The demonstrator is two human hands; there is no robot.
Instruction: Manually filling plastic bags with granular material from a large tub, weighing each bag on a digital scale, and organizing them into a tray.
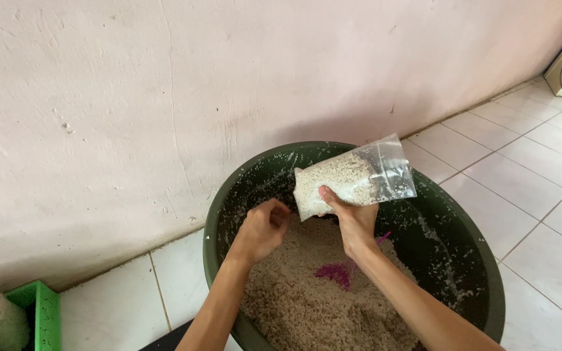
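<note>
The right hand [352, 218] is gripping a clear plastic bag [352, 179] partly filled with pale grain, holding it above the dark green basin [482, 273]. The left hand [263, 229] is hovering just beside it with fingers curled, holding nothing visible, over the grain heap [300, 292] where a pink scoop [336, 272] is lying.

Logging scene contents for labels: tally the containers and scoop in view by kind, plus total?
Dark green basin: 1
Clear plastic bag part-filled with grain, in the right hand: 1
Green crate: 1
Magenta scoop, half buried in the grain: 1
Total: 4
</note>
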